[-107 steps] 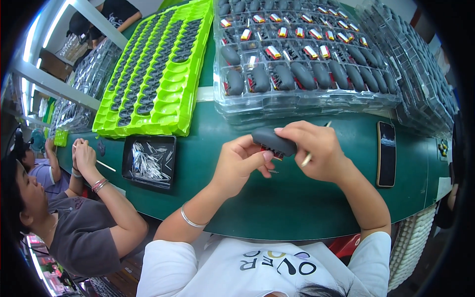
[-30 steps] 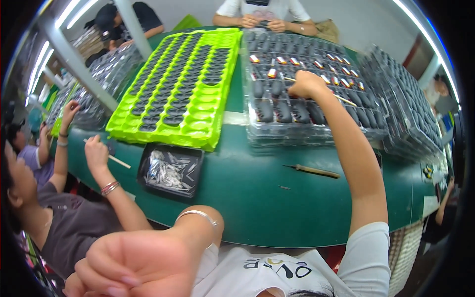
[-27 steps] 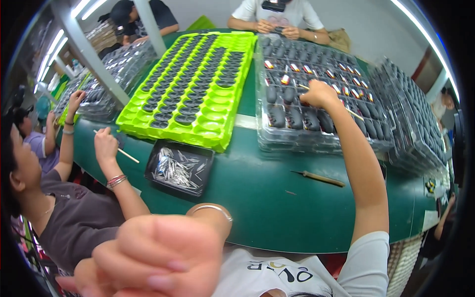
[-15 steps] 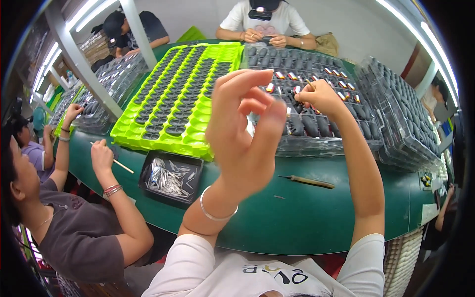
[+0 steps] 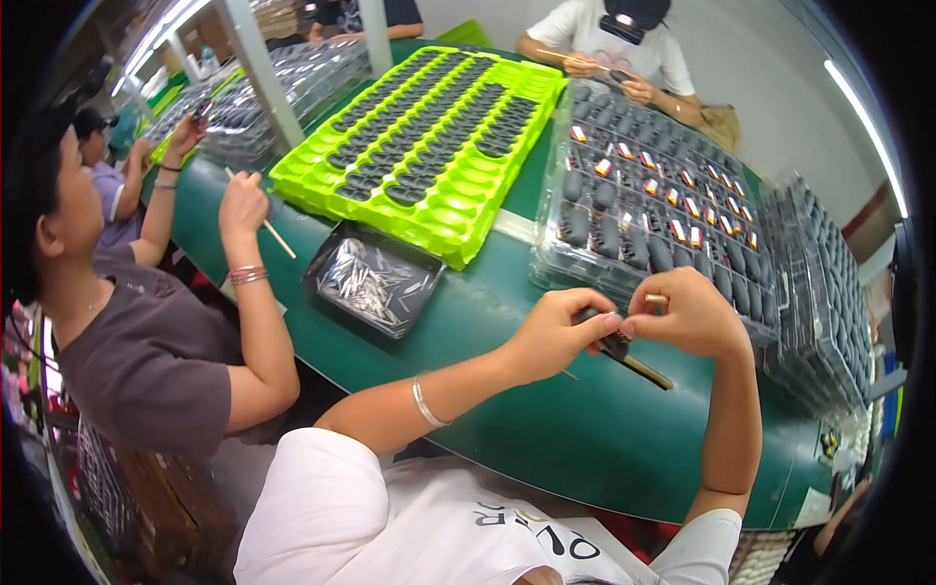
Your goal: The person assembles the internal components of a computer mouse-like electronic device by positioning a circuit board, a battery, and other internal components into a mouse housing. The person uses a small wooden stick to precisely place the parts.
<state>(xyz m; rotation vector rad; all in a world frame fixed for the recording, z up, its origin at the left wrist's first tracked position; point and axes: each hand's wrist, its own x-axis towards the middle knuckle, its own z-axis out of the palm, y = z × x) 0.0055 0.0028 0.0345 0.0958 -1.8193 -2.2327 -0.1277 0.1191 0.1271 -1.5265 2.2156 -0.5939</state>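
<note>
Both my hands meet above the near edge of the green table. My left hand point(image 5: 551, 336) pinches a small dark grey oval casing point(image 5: 614, 343), partly covered by the fingers. Against its right end rest the fingertips of my right hand point(image 5: 690, 317), which also grips a thin wooden stick point(image 5: 656, 299), only a short piece of it showing. On the table just under the casing lies a tool with a brownish handle point(image 5: 648, 373). Beyond my hands, a clear plastic tray point(image 5: 551, 265) carries rows of dark casings and several white, red and yellow battery-like parts.
A lime-green tray point(image 5: 450, 239) with rows of dark oval parts lies left of the clear one. Nearer stands a black box point(image 5: 390, 327) of slim metallic pieces. Stacked clear trays point(image 5: 819, 292) rise at the right. A co-worker point(image 5: 146, 331) sits close on my left, another point(image 5: 624, 58) across the table.
My left hand has come down from in front of the view and now holds a casing. My right hand has drawn back from the clear tray to meet it. The view has shifted.
</note>
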